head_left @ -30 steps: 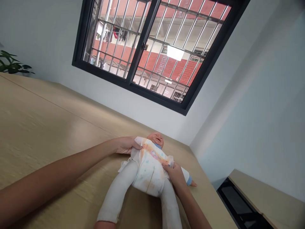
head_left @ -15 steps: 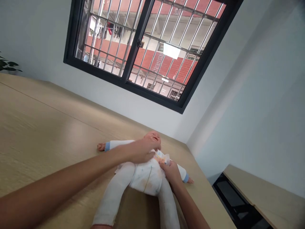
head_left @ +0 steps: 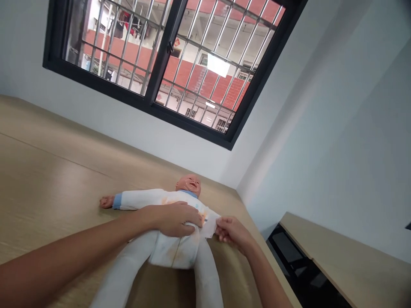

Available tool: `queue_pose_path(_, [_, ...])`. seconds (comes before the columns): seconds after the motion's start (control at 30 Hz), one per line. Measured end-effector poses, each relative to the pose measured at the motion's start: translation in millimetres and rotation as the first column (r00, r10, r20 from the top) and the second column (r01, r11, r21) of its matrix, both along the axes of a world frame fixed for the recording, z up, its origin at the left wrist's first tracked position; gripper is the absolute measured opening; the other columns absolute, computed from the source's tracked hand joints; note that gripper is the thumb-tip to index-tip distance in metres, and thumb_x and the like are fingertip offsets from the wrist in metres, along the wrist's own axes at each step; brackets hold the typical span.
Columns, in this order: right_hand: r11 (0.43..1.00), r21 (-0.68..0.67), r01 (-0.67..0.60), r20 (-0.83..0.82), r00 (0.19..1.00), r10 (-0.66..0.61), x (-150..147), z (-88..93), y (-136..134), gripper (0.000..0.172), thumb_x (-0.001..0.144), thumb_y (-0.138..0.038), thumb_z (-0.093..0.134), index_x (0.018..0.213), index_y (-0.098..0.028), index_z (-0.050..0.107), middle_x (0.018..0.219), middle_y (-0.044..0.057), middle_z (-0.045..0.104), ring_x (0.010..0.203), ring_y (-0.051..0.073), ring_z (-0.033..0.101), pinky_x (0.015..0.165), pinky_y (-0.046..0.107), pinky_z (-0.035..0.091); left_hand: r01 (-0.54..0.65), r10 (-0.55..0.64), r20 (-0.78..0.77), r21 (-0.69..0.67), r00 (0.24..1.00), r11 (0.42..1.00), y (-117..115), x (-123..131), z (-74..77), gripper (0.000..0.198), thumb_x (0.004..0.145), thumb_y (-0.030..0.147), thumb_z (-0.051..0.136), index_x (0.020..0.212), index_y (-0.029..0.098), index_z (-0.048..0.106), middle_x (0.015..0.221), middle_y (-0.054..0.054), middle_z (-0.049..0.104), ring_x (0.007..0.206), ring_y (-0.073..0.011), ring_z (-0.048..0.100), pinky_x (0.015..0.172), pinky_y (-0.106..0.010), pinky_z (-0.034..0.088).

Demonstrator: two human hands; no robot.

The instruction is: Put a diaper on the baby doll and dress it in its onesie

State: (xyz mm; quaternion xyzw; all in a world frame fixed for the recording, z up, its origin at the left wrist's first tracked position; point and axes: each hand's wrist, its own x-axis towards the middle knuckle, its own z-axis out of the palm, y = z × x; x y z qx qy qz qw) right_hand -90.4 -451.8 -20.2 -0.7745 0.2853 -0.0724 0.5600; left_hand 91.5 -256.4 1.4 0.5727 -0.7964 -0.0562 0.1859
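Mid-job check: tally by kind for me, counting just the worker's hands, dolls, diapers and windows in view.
Hands: 2 (left hand, right hand)
Dolls: 1 (doll, lying face up)
Diapers: 1 (diaper, on the doll)
Windows: 1 (barred window)
Total: 5

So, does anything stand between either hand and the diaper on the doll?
Nothing visible does. The left hand already lies across the front of the diaper, and the right hand pinches the edge of its pale side flap, with no object between.
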Motion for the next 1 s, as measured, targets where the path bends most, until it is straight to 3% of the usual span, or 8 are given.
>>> queue_pose_path(0.1, [0.966, 0.109, -0.236, -0.201, 0.946, 0.254, -17.9, 8.8, 4.5, 0.042, 0.069, -0.048, 0.070, 0.077, -0.007, 0.062, 0.069, 0.008, 0.066, 0.050, 0.010, 0.060, 0.041, 0.013, 0.035, -0.010, 0.010, -0.020, 0.002, 1.000, 1.000, 0.1, -2.1, -0.5, 0.034, 0.091, 0.020, 0.048, 0.119, 0.029, 0.064, 0.132, 0.000, 0.058, 0.120, -0.0209, 0.053, 0.111, -0.037, 0.029])
queue_pose_path(0.2, [0.862, 0.252, -0.439, -0.305, 0.810, 0.502, -19.0, 15.0, 23.7, 0.038, 0.070, -0.045, 0.070, 0.077, -0.008, 0.065, 0.073, 0.006, 0.068, 0.056, 0.011, 0.065, 0.045, 0.013, 0.043, -0.022, 0.021, -0.043, -0.021, 0.999, 1.000, -0.6, -3.4, -3.6, 0.028, 0.094, 0.028, 0.048, 0.116, 0.029, 0.066, 0.128, -0.001, 0.061, 0.119, -0.0222, 0.054, 0.109, -0.037, 0.030])
queue_pose_path(0.3, [0.767, 0.339, -0.545, -0.312, 0.703, 0.638, -9.5, 17.0, 48.3, 0.035, 0.075, -0.043, 0.066, 0.071, -0.008, 0.064, 0.068, 0.004, 0.065, 0.054, 0.009, 0.063, 0.049, 0.014, 0.047, -0.062, 0.062, -0.003, -0.064, 0.998, 0.996, -0.6, -7.0, -8.9, 0.028, 0.096, 0.038, 0.047, 0.114, 0.029, 0.067, 0.127, -0.002, 0.062, 0.120, -0.0249, 0.053, 0.108, -0.041, 0.028])
queue_pose_path(0.43, [0.651, 0.466, -0.599, -0.288, 0.592, 0.752, -1.6, 15.8, 69.8, 0.038, 0.084, -0.044, 0.059, 0.081, -0.008, 0.068, 0.075, 0.004, 0.067, 0.057, 0.008, 0.065, 0.054, 0.014, 0.050, -0.119, 0.125, 0.057, -0.098, 0.991, 0.988, -0.1, -12.0, -13.2, 0.026, 0.095, 0.038, 0.050, 0.112, 0.030, 0.067, 0.127, 0.000, 0.062, 0.120, -0.0238, 0.052, 0.104, -0.042, 0.028])
queue_pose_path(0.57, [0.649, 0.483, -0.588, -0.264, 0.609, 0.748, -3.8, 14.6, 72.6, 0.042, 0.083, -0.049, 0.063, 0.084, -0.007, 0.069, 0.076, 0.006, 0.069, 0.059, 0.009, 0.065, 0.053, 0.014, 0.050, -0.162, 0.163, 0.013, -0.081, 0.987, 0.983, -0.5, -13.4, -12.6, 0.026, 0.094, 0.038, 0.051, 0.110, 0.030, 0.069, 0.127, 0.000, 0.062, 0.119, -0.0218, 0.053, 0.106, -0.040, 0.027])
queue_pose_path(0.7, [0.675, 0.468, -0.570, -0.243, 0.652, 0.718, -5.6, 11.0, 74.6, 0.051, 0.085, -0.055, 0.058, 0.078, -0.006, 0.069, 0.075, 0.009, 0.069, 0.056, 0.011, 0.065, 0.049, 0.014, 0.049, -0.187, 0.188, -0.005, -0.065, 0.982, 0.980, -1.3, -14.9, -11.9, 0.034, 0.089, 0.052, 0.058, 0.113, 0.030, 0.069, 0.128, -0.001, 0.061, 0.121, -0.0242, 0.052, 0.110, -0.041, 0.026])
queue_pose_path(0.87, [0.671, 0.474, -0.571, -0.209, 0.667, 0.715, -6.8, 10.7, 73.8, 0.027, 0.079, -0.033, 0.065, 0.077, -0.006, 0.070, 0.071, 0.007, 0.068, 0.054, 0.010, 0.064, 0.049, 0.013, 0.049, -0.211, 0.211, -0.016, -0.041, 0.977, 0.977, -2.9, -16.5, -11.4, 0.042, 0.081, 0.050, 0.066, 0.116, 0.027, 0.069, 0.128, -0.003, 0.061, 0.120, -0.0278, 0.052, 0.111, -0.046, 0.026])
queue_pose_path(1.0, [0.686, 0.402, -0.606, -0.248, 0.649, 0.719, -13.7, 9.7, 46.8, 0.023, 0.075, -0.025, 0.066, 0.088, -0.007, 0.070, 0.075, 0.006, 0.069, 0.056, 0.010, 0.065, 0.050, 0.014, 0.049, -0.222, 0.221, -0.047, -0.013, 0.974, 0.975, -3.5, -16.2, -11.1, 0.038, 0.083, 0.047, 0.066, 0.115, 0.027, 0.070, 0.130, -0.002, 0.060, 0.122, -0.0277, 0.050, 0.113, -0.045, 0.023])
